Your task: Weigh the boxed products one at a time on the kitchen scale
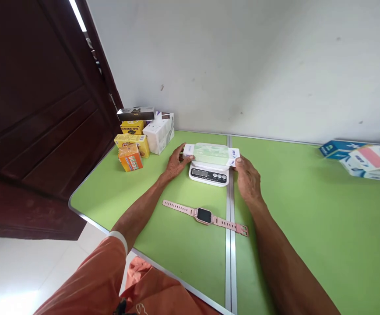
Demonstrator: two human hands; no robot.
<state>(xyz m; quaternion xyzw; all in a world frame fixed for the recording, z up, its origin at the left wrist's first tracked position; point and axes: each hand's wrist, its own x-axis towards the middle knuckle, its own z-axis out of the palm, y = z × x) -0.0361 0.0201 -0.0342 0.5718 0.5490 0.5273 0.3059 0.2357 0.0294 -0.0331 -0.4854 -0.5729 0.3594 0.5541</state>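
Your left hand (pixel 177 162) gripping one end of box (pixel 211 154), right hand (pixel 248 178) gripping other; scale (pixel 209 174) sitting between hands. You're working best holding box level, centred, not pressing down.

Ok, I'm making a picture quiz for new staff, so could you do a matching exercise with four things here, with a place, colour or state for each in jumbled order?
1. Watch
2. Scale
3. Green-white box
4. Orange box

A. Touched by the left hand and right hand
B. In the group at the door side
C. White, with buttons on a black panel
D. Laid flat, strap unbuckled

Pairs: 1-D, 2-C, 3-A, 4-B
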